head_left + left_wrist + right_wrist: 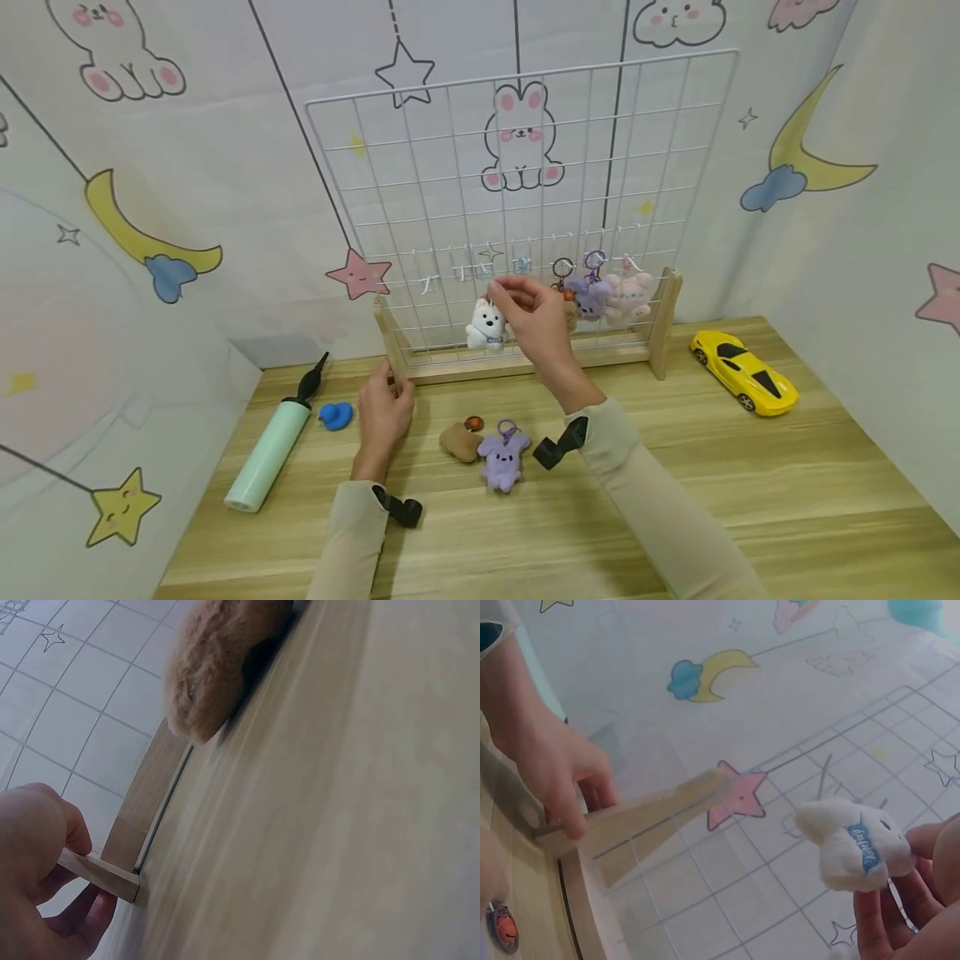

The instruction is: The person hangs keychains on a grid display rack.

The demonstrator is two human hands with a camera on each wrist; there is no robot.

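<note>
My right hand (538,323) pinches the top of a white plush dog keychain (486,321) in front of the white wire grid rack (450,179). In the right wrist view the plush dog (862,844) shows a blue bow at its neck, tilted sideways by the fingers. My left hand (385,412) grips the left wooden foot (112,879) of the rack, thumb and fingers on either side. Several hooks (429,284) stick out from the grid. To the right hang a purple plush (590,298) and a pink plush (628,296); a brown one is mostly hidden behind my right hand.
On the table lie a brown plush keychain (461,443) and a purple plush keychain (503,462). A mint-green pump (270,454) and a small blue hat-shaped piece (335,416) are at the left. A yellow toy car (742,372) sits at the right.
</note>
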